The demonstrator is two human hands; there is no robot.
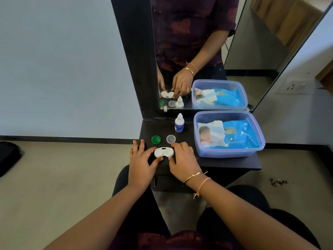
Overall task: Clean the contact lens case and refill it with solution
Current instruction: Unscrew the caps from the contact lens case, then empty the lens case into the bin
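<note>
Your contact lens case (164, 152) lies flat on the dark shelf (225, 162), near its front edge, both wells uncapped and facing up; the green cap (156, 139) and the clear cap (171, 138) sit just behind it, apart from each other. Your left hand (142, 159) rests spread, fingers loosely extended, index finger and thumb touching the case's left lobe but not closed around it. Your right hand (183, 157) is likewise loose, fingertips against the right lobe; neither hand has a firm hold of anything. Whether the wells hold liquid cannot be told from here. Risks, as judged: the case is light and steadied only by fingertips, so a sideways nudge could slide it off the front edge onto your lap. The caps are close behind your fingers; reaching for the solution bottle (179, 123), which stands upright further back, could sweep one off the shelf's left side. The bottle is narrow and tall, so a glancing touch may topple it. The wipes packet (234, 134) lies inside the blue tub (232, 152) to the right; drawing one out single-handed may drag the tub toward the edge. Bare fingertips inside the wells would undo the cleaning
</note>
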